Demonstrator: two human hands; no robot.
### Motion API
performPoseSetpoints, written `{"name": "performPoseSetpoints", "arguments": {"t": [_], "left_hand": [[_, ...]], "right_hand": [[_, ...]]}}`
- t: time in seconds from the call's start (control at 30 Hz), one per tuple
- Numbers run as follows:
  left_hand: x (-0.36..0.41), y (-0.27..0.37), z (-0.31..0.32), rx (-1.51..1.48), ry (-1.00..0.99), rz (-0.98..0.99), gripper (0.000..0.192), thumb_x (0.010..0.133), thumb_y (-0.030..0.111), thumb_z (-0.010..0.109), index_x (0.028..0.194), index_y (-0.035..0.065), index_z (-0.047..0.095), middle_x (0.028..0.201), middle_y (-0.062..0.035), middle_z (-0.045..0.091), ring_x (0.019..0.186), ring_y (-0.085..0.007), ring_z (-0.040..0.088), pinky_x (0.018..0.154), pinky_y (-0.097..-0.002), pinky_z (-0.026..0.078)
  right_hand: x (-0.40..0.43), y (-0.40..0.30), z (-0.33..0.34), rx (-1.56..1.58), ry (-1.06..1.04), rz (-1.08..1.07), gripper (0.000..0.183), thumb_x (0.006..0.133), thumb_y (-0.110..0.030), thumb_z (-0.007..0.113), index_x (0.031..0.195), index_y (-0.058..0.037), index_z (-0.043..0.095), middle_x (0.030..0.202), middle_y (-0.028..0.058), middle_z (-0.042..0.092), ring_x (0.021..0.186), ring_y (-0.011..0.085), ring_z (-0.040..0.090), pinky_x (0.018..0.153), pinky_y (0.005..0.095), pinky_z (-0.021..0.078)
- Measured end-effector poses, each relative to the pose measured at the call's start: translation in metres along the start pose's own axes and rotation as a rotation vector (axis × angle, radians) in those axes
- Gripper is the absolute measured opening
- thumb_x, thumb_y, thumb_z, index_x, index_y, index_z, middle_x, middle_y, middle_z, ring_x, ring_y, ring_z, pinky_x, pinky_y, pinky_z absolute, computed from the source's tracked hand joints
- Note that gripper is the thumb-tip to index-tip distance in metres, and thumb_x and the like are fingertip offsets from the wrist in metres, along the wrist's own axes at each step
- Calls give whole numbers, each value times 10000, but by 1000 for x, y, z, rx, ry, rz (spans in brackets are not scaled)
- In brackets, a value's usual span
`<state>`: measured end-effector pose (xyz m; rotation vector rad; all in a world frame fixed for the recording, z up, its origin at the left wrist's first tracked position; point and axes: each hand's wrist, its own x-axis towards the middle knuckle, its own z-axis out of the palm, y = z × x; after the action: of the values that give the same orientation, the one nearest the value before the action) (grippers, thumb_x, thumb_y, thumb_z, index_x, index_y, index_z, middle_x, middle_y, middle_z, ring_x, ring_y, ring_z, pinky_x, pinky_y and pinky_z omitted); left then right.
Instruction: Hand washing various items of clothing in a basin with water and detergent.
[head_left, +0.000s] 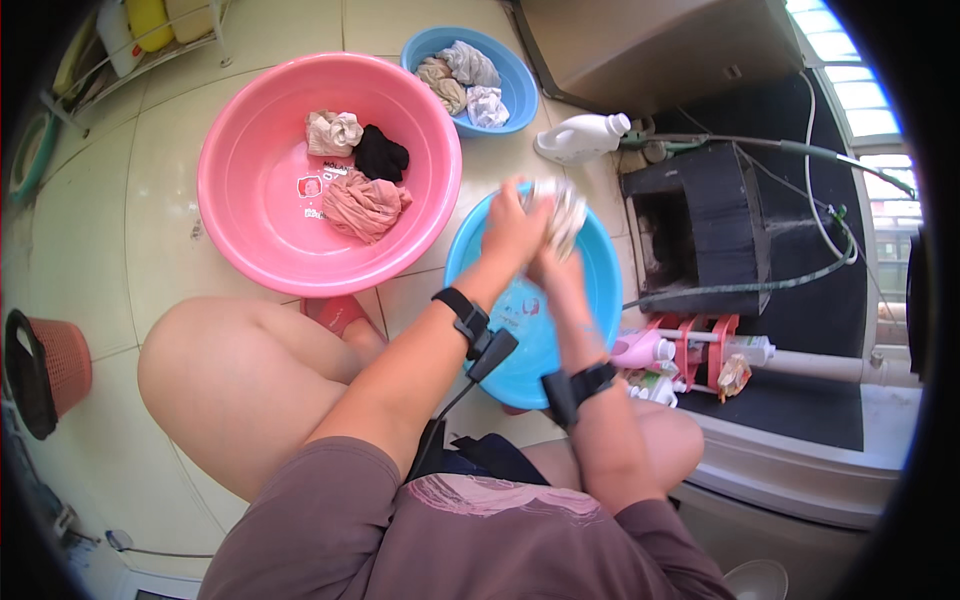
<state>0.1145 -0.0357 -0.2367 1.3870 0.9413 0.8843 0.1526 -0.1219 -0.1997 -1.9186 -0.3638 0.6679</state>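
Note:
Over the far end of a blue plastic basin (517, 360), a whitish bunched cloth (561, 214) is gripped by both hands. My left hand (517, 225) is wrapped around its near left side. My right hand (553, 266) grips the lower end, just beneath the left. The cloth and hands are blurred. Printed pictures show on the basin's floor. To the upper left stands a larger pink basin (255, 232) with a cream cloth (332, 133), a black cloth (381, 154) and a dusty-pink cloth (366, 206) inside.
A small blue basin (519, 56) of crumpled light garments (471, 64) stands beyond. A white jug bottle (581, 139) is near a dark box-like opening (660, 232). Right of my basin are a pink bottle (637, 350) and a red rack (690, 360). A hose (750, 287) crosses there.

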Motion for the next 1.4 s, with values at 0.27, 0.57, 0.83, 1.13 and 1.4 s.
{"name": "performPoseSetpoints", "arguments": {"t": [0.27, 0.57, 0.83, 1.13, 1.4], "left_hand": [[81, -44, -116, -275, 330, -428, 475, 846, 321, 635, 1163, -13, 516, 991, -186, 630, 928, -269, 619, 816, -362, 483], [105, -133, -195, 223, 479, -483, 606, 805, 379, 606, 1238, -28, 490, 1151, -245, 595, 1121, -353, 554, 934, -394, 432], [162, -145, -199, 968, 370, -117, 783, 724, 363, 746, 1396, 195, 382, 1441, -253, 324, 1179, -419, 494, 939, -443, 451], [194, -139, -193, 1125, 223, -156, 401, 790, 340, 672, 1166, 219, 597, 1218, -187, 494, 1072, -368, 551, 854, -458, 487], [220, -80, -182, 611, 511, 145, 288, 815, 229, 585, 898, -44, 629, 844, -193, 661, 778, -351, 632, 738, -431, 496]], "right_hand": [[29, -110, 1, -104, -223, -347, 885, 791, -171, 759, 1457, -48, 188, 1354, 212, 420, 1171, 310, 527, 889, 359, 496], [-45, -67, -105, -767, -479, -219, 500, 782, -62, 702, 1253, -62, 533, 1202, 139, 563, 1024, 240, 611, 868, 351, 494], [-42, -44, -126, -812, -494, -211, 446, 772, -75, 705, 1193, -39, 562, 1095, 149, 603, 932, 251, 624, 796, 338, 494], [-59, -11, -156, -909, -407, -150, 424, 776, -108, 707, 1174, -41, 579, 1003, 138, 619, 895, 261, 617, 780, 357, 486], [-70, -26, -158, -927, -378, -310, 387, 783, -142, 692, 1145, -42, 596, 1010, 157, 634, 909, 303, 615, 801, 381, 489]]}}
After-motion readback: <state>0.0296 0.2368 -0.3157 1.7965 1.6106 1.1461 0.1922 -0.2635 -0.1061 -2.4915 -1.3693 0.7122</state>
